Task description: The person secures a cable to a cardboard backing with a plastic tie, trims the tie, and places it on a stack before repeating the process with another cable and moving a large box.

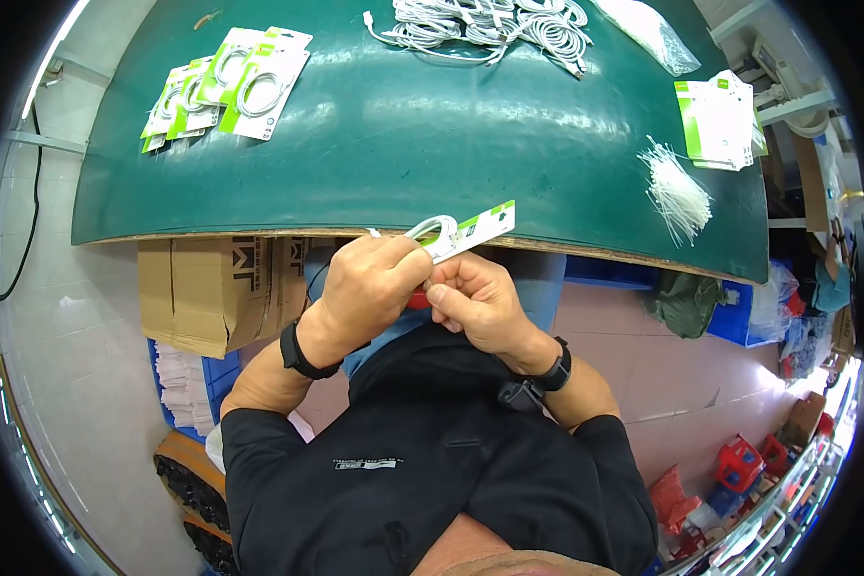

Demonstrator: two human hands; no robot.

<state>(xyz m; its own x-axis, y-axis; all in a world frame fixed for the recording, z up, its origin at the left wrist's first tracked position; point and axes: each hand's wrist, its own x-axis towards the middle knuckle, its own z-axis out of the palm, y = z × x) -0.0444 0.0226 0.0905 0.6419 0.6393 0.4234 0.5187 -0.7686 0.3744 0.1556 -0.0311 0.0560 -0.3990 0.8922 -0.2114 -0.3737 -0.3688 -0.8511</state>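
Just over the table's near edge, my left hand (pixel 374 283) is closed on a coiled white cable (pixel 436 228) laid against a green-and-white backing card (pixel 490 224). The card sticks out to the right, tilted upward. My right hand (pixel 482 305) is below the card, its thumb and fingertips pinched together close to my left fingers. Whatever is in that pinch is too small or hidden to make out. A loose pile of thin white cable ties (pixel 679 195) lies on the table to the right.
The green table (pixel 384 144) carries carded cables (pixel 259 91) at left, bundled cables (pixel 490 24) at the back, a clear plastic bag (pixel 648 34) and stacked backing cards (pixel 718 120) at right. A cardboard box (pixel 187 288) stands beneath the left edge, a blue bin (pixel 739 317) beneath the right.
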